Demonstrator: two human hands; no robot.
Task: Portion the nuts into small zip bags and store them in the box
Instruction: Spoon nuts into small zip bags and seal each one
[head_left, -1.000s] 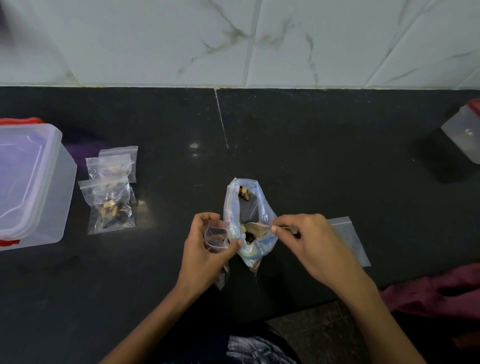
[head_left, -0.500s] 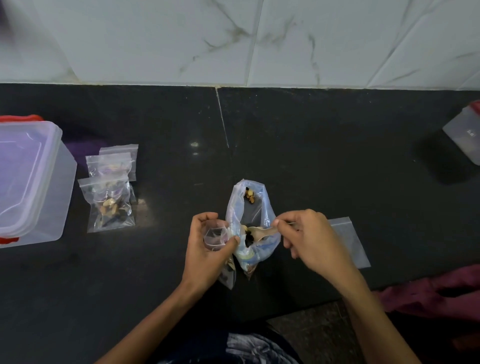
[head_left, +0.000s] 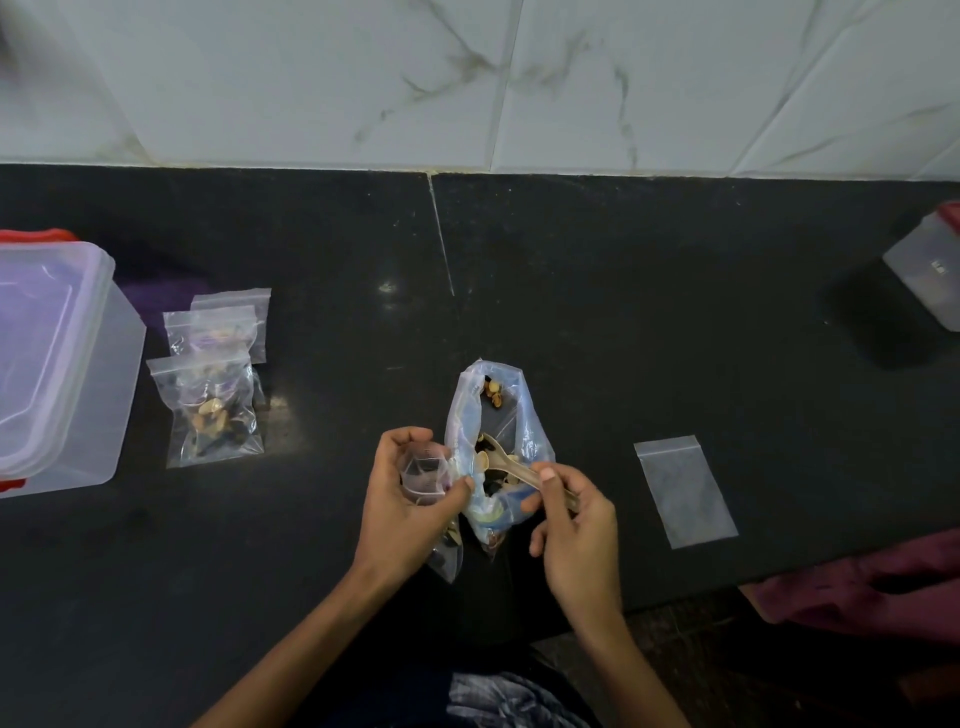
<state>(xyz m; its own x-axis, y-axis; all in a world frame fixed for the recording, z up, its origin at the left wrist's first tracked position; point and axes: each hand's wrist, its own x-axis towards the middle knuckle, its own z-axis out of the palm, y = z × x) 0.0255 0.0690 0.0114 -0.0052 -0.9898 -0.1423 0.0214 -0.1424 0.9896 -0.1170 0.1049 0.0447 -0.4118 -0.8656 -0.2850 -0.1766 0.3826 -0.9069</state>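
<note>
Left hand (head_left: 410, 499) grips small zip bag (head_left: 423, 470) left of nut bag (head_left: 496, 447); right hand (head_left: 571, 525) pinches spoon (head_left: 506, 462) inside nut bag; box (head_left: 57, 358) far left.

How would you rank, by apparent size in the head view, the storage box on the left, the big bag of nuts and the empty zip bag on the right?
1. storage box, cut off by the frame edge
2. big bag of nuts
3. empty zip bag, only a little smaller than the nut bag

Box (head_left: 62, 364) cut by left edge; spoon (head_left: 511, 465) handle hidden in right hand (head_left: 576, 525).
</note>
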